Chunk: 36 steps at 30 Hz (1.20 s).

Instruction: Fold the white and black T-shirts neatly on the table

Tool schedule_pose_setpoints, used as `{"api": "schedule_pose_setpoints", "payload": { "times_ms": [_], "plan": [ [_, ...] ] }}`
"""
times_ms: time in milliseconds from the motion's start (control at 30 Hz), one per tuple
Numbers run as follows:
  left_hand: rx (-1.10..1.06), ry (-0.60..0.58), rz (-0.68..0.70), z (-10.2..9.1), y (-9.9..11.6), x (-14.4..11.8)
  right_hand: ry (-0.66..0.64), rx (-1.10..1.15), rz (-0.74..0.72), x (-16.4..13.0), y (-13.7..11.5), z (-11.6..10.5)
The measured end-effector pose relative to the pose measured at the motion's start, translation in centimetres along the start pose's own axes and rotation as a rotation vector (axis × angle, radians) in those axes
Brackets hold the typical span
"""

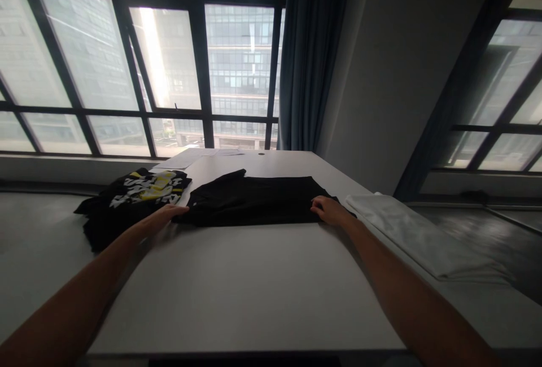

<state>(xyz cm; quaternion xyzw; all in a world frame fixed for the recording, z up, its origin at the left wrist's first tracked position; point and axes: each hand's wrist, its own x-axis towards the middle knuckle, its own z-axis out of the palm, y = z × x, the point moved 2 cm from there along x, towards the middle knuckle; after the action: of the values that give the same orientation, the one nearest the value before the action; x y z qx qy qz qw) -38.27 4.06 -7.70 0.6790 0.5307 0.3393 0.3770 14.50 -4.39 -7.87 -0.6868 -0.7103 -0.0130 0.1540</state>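
1. Black garment (254, 200) lies folded flat on the white worktop (237, 288), towards its far half.
2. Left hand (167, 213) rests flat, fingers stretched out, touching the garment's left edge.
3. Right hand (328, 209) sits on the garment's right edge, fingers curled onto the cloth; whether it pinches the cloth I cannot tell.
4. Printed shirt pile (127, 200) lies just left of the garment.
5. White cloth (419, 234) lies right of the garment.
6. Papers (190, 158) lie beyond the garment, near the window.

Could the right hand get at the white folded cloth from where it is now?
Probably yes: the right hand rests on the black garment, and the white folded cloth lies just beside it, nothing between.
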Motion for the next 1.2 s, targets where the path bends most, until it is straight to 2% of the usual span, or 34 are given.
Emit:
{"api": "schedule_pose_setpoints", "payload": {
  "times_ms": [100, 167, 333, 533, 633, 733, 867, 967, 1033, 1100, 1200],
  "plan": [
    [0.182, -0.154, 0.041, 0.5, 0.4, -0.6, -0.123, 0.088, 0.011, -0.6, 1.3, -0.5],
    [0.267, -0.155, 0.102, 0.7, 0.7, -0.8, -0.179, 0.140, 0.020, -1.0, 2.2, -0.6],
    [0.318, -0.047, 0.193, 0.8, 0.5, -0.3, -0.142, 0.210, 0.033, -1.0, 3.0, -0.5],
    [0.295, 0.216, 0.197, 0.3, 0.5, 0.2, -0.078, 0.252, -0.044, -0.9, 2.5, -1.3],
    [0.279, 0.241, 0.241, 0.4, 0.7, 0.2, -0.024, 0.287, -0.065, -1.3, 2.5, -2.5],
    [0.192, 0.177, 0.247, 0.6, 0.5, 0.2, -0.036, 0.297, -0.072, -1.6, 2.6, -3.3],
    [0.099, 0.099, 0.198, 1.0, 0.2, 0.3, -0.126, 0.319, -0.051, -1.8, 3.2, -3.3],
    [0.126, 0.111, 0.104, 1.1, 0.6, 0.1, -0.210, 0.281, 0.013, -1.9, 4.1, -3.0],
    [0.153, 0.072, 0.026, 0.9, 1.1, -0.3, -0.238, 0.210, 0.070, -1.9, 4.9, -2.7],
    [0.174, -0.013, -0.028, 0.3, 1.7, -1.2, -0.178, 0.123, 0.140, -1.8, 5.8, -2.5],
    [0.141, -0.209, -0.083, -1.6, 2.2, -3.1, -0.038, -0.007, 0.277, -1.6, 7.4, -2.2]
  ]
}}
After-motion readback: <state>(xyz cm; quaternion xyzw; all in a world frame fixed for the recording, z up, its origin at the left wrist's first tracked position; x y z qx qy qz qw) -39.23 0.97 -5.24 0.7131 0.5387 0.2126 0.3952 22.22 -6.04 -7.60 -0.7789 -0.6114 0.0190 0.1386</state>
